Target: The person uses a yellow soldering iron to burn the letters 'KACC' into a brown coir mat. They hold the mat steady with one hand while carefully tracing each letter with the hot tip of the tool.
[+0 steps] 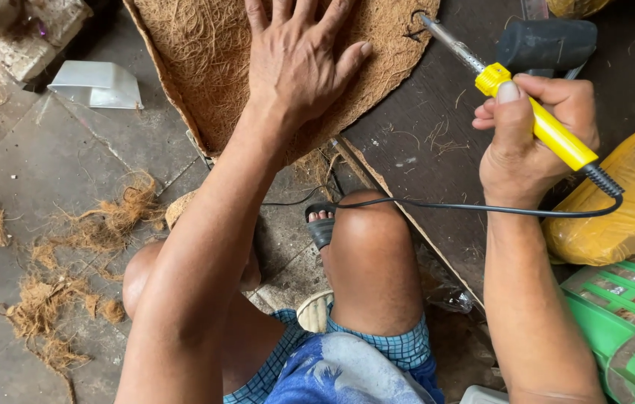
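My left hand point(298, 63) lies flat, fingers spread, on a round brown coir fibre mat point(197, 52) that rests on a dark board. My right hand point(538, 138) is closed around the yellow handle of a soldering iron point(549, 131). Its metal tip point(437, 30) points up and left and touches the mat's right edge. A black cord point(482, 207) runs from the handle's end leftward across my raised knee point(370, 239).
A black rubber mallet head point(545, 43) lies just beyond the iron. A yellow plastic-wrapped bundle point(624, 209) and a green crate point(624, 314) sit at the right. Loose coir scraps point(100, 224) litter the grey floor at the left, near a white plastic piece point(96, 84).
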